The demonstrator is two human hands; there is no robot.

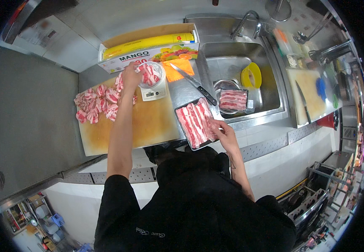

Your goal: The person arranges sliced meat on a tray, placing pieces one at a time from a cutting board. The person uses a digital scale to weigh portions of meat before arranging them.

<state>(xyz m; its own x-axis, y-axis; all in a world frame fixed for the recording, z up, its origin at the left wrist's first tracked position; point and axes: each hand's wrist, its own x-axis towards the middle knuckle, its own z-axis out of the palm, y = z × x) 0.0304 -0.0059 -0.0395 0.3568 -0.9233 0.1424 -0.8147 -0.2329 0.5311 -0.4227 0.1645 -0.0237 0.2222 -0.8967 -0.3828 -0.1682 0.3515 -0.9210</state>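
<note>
My left hand (132, 76) reaches over a clear bowl (161, 72) on a white kitchen scale (154, 92). Its curled fingers close on sliced pork belly (151, 76) in the bowl. Folded bundles of pork belly (102, 101) lie on the left part of a worn cutting board (148, 126), partly behind my left forearm. My right hand (224, 131) is at the right edge of a black tray (193, 147) of pork belly strips (193, 124). Thumb and fingers pinch the edge of a strip there.
A black-handled knife (196, 84) lies between an orange cloth (177, 69) and the tray. Behind stands a box (127, 63) holding a yellow roll (148, 45). The sink (274, 84) holds another meat pack (233, 100) and a yellow ring (251, 75). Another knife (303, 101) lies farther right.
</note>
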